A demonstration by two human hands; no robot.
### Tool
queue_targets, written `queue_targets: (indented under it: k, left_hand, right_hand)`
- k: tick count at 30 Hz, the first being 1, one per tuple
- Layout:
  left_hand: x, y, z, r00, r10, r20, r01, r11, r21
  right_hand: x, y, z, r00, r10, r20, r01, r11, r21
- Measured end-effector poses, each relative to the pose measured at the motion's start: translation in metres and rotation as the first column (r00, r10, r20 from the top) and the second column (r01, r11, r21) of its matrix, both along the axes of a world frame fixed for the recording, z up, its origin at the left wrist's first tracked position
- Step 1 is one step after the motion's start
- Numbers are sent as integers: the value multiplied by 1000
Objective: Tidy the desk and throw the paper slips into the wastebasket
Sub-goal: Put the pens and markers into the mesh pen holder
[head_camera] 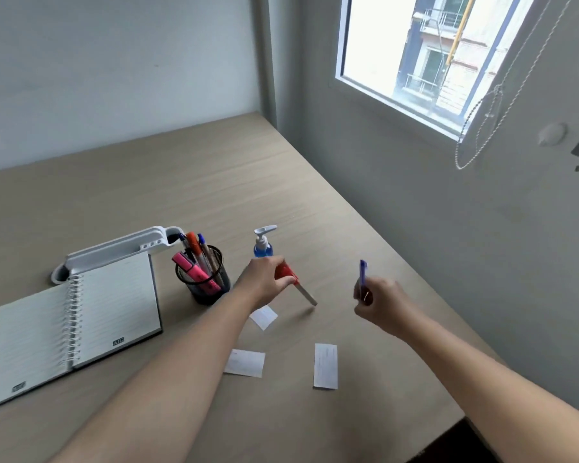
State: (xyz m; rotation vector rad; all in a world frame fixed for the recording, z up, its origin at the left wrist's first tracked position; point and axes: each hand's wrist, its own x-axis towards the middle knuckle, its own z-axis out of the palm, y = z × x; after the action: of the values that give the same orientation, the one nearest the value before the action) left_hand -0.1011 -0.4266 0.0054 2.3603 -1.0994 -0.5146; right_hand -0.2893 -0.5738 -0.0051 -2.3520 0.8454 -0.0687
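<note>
Three white paper slips lie on the wooden desk (188, 182): one (264, 316) just below my left hand, one (245, 362) nearer me, one (325, 365) to its right. My left hand (264, 282) grips a red-capped marker (293, 280) whose pale tip points down to the right, just above the desk. My right hand (380, 304) holds a blue pen (362, 274) upright. A black mesh pen cup (204, 279) with several pens and a pink highlighter stands left of my left hand. No wastebasket is in view.
An open spiral notebook (71, 329) lies at the left, a white folded desk lamp (114, 250) behind it. A blue pump bottle (263, 243) stands right behind my left hand. The desk's right side meets the wall under a window; its front right corner (462, 419) is near.
</note>
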Motion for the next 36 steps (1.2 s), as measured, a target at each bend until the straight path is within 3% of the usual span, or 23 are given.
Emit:
queue_targets:
  k: [3,7,11,14,18,22,28,33,36]
  left_hand:
    - [12,20,45,997,68,-35,-72,989,-131]
    - [38,61,99,987,158,5,-151,954,-258]
    - [74,107,118,950,303,80,-266,914,-305]
    - [92,130,106,917,388,92,-340,882,-327]
    - [103,135,76,908,410,83,-367,876,-313]
    - [109,131,48,910,407,80,-383,898,-216]
    - [118,128,17,906,422,17,-418,902,-110]
    - [121,125,5,903,429,-5,-424,891,-160]
    - [120,121,4,925,376,61,-363,918,-162]
  right_hand:
    - [33,16,37,990,-10,138,-10,990,144]
    - [89,47,74,965,109,238,-180,935,306]
    - [136,83,90,946,239,220,-290,927,239]
    - [168,105,94,941,231,247,-274,949,154]
    - [206,120,80,954,244,174,-266,956,122]
    - [226,125,57,960,277,35,-278,960,39]
    - [234,123,27,964,263,-49,-262,965,12]
    - [236,126,11,965,260,23,-259,966,-17]
    - [236,124,10,972,200,121,-203,979,12]
